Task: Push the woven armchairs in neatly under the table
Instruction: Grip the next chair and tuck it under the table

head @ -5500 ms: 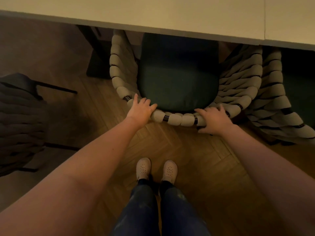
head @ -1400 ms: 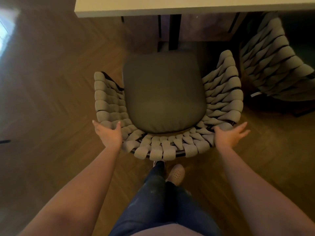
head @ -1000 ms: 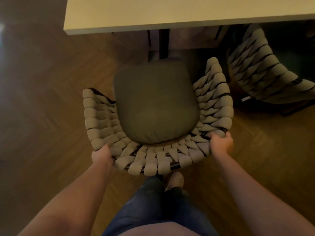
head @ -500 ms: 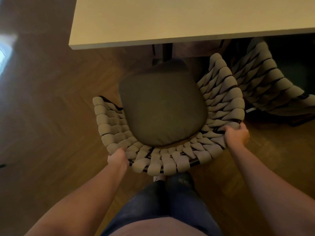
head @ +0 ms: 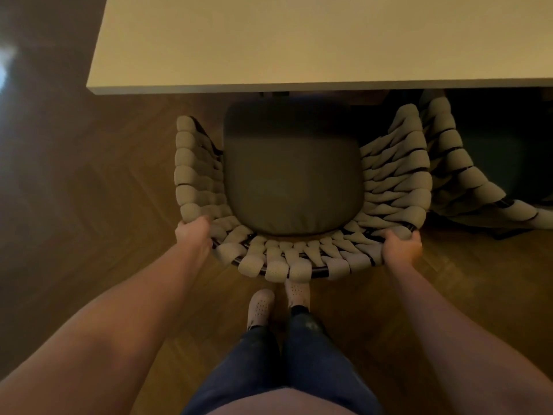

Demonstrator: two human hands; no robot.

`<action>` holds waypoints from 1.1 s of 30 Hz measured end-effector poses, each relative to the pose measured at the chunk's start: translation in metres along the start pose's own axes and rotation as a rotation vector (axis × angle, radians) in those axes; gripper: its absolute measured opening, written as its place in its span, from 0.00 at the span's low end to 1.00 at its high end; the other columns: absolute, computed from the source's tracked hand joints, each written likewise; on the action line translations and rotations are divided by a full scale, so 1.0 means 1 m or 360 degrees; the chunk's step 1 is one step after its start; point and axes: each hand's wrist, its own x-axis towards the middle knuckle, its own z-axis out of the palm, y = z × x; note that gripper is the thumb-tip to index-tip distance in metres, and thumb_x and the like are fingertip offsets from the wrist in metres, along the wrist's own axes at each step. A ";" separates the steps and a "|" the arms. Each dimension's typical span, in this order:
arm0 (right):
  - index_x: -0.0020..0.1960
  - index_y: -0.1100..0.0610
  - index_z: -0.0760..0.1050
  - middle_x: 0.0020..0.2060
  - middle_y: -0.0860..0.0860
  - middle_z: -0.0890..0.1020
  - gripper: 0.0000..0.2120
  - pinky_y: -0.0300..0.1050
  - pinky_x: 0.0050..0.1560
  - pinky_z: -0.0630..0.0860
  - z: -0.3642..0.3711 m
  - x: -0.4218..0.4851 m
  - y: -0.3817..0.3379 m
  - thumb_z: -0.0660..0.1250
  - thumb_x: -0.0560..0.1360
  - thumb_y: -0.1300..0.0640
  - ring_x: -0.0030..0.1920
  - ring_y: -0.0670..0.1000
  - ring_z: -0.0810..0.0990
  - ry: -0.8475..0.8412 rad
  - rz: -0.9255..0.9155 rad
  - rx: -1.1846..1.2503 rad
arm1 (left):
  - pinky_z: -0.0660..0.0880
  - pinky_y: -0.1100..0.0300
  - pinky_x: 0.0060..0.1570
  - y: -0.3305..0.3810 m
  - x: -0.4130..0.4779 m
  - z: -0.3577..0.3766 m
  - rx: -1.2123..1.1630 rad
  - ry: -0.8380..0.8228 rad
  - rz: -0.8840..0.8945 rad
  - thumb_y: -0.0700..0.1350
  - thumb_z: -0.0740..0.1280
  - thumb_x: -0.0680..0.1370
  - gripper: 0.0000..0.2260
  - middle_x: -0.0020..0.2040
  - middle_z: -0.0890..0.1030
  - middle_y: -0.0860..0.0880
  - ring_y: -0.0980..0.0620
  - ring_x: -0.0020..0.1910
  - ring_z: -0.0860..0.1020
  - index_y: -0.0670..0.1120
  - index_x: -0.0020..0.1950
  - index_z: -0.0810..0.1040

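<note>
Both hands are on the woven armchair: my left hand curls its fingers over the rim at the back's left corner, and my right hand grips the matching corner on the right. The chair faces the table squarely, with the front of its seat cushion just at the table edge and most of the seat out in the open. I judge the push-in of this chair barely begun. Next it needs an even, straight shove from both hands so it does not twist. A second armchair sits partly under the table on the right, its woven side close against my chair's right arm, the likeliest snag. My shoes stand just behind the chair back on the wooden floor.
</note>
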 end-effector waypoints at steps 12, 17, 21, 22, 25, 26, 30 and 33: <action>0.71 0.62 0.64 0.64 0.60 0.74 0.30 0.56 0.62 0.74 0.013 0.034 -0.039 0.70 0.75 0.53 0.64 0.60 0.74 -0.0141 -0.0193 -0.0390 | 0.76 0.58 0.50 0.055 0.031 0.058 0.0177 -0.0074 0.0115 0.42 0.70 0.76 0.23 0.62 0.78 0.43 0.46 0.57 0.78 0.41 0.70 0.72; 0.71 0.62 0.64 0.63 0.59 0.74 0.28 0.51 0.56 0.74 0.024 0.042 -0.051 0.68 0.77 0.53 0.63 0.59 0.74 -0.0083 -0.0215 -0.0432 | 0.76 0.59 0.48 0.063 0.042 0.072 0.0176 -0.0061 0.0112 0.40 0.70 0.76 0.21 0.62 0.78 0.43 0.47 0.53 0.78 0.41 0.69 0.72; 0.71 0.61 0.63 0.65 0.59 0.73 0.27 0.53 0.59 0.74 0.025 0.044 -0.054 0.68 0.77 0.54 0.64 0.59 0.74 -0.0050 -0.0183 -0.0456 | 0.77 0.57 0.53 0.064 0.040 0.072 0.0234 -0.0066 0.0089 0.42 0.70 0.76 0.24 0.63 0.77 0.42 0.45 0.59 0.78 0.41 0.71 0.69; 0.71 0.61 0.63 0.65 0.59 0.73 0.27 0.54 0.59 0.74 0.025 0.044 -0.054 0.68 0.77 0.54 0.65 0.59 0.73 -0.0044 -0.0176 -0.0458 | 0.77 0.56 0.54 0.065 0.039 0.071 0.0270 -0.0086 0.0080 0.42 0.70 0.77 0.25 0.64 0.77 0.42 0.44 0.59 0.78 0.42 0.72 0.68; 0.71 0.61 0.63 0.66 0.59 0.72 0.28 0.55 0.61 0.74 0.024 0.045 -0.053 0.68 0.76 0.53 0.65 0.60 0.73 -0.0040 -0.0168 -0.0470 | 0.77 0.53 0.53 0.070 0.036 0.064 0.0373 -0.0214 0.0036 0.46 0.70 0.77 0.28 0.65 0.75 0.42 0.43 0.59 0.77 0.42 0.74 0.64; 0.73 0.60 0.61 0.67 0.59 0.71 0.30 0.55 0.62 0.74 0.024 0.044 -0.054 0.69 0.76 0.52 0.66 0.60 0.72 -0.0039 -0.0167 -0.0469 | 0.77 0.53 0.51 0.071 0.035 0.062 0.0399 -0.0281 0.0020 0.48 0.71 0.76 0.29 0.64 0.75 0.42 0.43 0.58 0.78 0.42 0.74 0.64; 0.79 0.55 0.44 0.77 0.58 0.54 0.44 0.54 0.66 0.69 0.036 0.021 -0.061 0.71 0.75 0.54 0.72 0.61 0.64 0.0146 -0.0331 -0.0588 | 0.77 0.51 0.50 0.068 0.031 0.050 0.0589 -0.0380 0.0146 0.53 0.72 0.74 0.33 0.66 0.75 0.42 0.44 0.56 0.78 0.41 0.73 0.64; 0.79 0.54 0.43 0.79 0.56 0.46 0.45 0.62 0.74 0.58 0.060 -0.008 -0.060 0.70 0.74 0.53 0.77 0.61 0.50 0.0165 -0.0624 -0.0869 | 0.71 0.46 0.65 0.056 0.022 0.044 0.0856 -0.0360 0.0435 0.54 0.71 0.75 0.40 0.74 0.65 0.42 0.41 0.69 0.69 0.44 0.79 0.52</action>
